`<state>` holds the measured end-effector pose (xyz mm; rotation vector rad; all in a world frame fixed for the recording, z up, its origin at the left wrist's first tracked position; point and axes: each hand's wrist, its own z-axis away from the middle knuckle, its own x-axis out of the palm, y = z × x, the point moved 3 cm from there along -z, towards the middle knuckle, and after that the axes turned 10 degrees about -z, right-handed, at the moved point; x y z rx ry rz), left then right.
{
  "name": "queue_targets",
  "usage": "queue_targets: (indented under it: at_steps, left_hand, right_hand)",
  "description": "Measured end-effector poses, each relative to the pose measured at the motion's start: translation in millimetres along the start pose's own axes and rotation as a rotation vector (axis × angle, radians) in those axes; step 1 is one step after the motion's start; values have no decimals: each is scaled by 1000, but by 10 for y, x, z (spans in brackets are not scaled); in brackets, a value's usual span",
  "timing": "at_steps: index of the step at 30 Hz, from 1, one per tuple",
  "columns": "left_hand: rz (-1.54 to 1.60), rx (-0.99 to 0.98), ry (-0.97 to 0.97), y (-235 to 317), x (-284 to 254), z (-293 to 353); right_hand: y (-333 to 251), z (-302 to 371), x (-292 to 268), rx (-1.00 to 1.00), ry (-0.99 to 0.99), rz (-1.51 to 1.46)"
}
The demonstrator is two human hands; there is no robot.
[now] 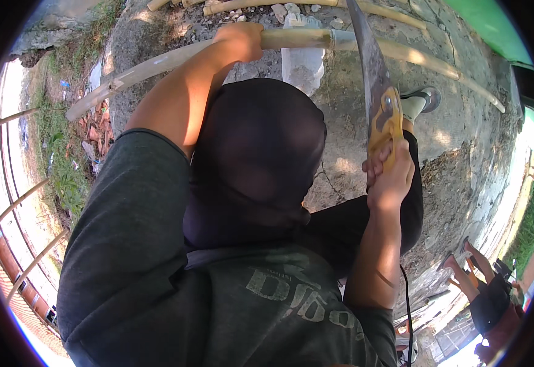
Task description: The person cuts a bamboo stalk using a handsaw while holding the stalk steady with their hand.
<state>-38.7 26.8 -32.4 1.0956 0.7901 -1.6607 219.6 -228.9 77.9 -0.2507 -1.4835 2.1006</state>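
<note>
A long bamboo pole lies crosswise in front of me, above a pale white block. My left hand is closed over the pole, left of the block; its fingertips are mostly hidden. My right hand grips the yellow handle of a handsaw. The wide grey blade points away from me and crosses the pole just right of a joint in the bamboo. Whether its teeth touch the bamboo, I cannot tell.
My bent knee in black cloth rises between my arms, and my other foot stands beyond the saw. More bamboo poles lie at the far edge among stones. Another person is at the lower right. The concrete ground is cracked.
</note>
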Motion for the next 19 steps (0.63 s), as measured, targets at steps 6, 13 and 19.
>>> queue_targets:
  at_steps: [6,13,19]
  left_hand:
    - [-27,-15,-19,-104,111,130]
    - [34,41,15,-139,-13,41]
    - [-36,160,61,423,-421,-60]
  right_hand:
    - [-70,-542,453,20,-13,45]
    - [226,-21,139,-98,-170,217]
    - [259,-34,161,-225,-71,377]
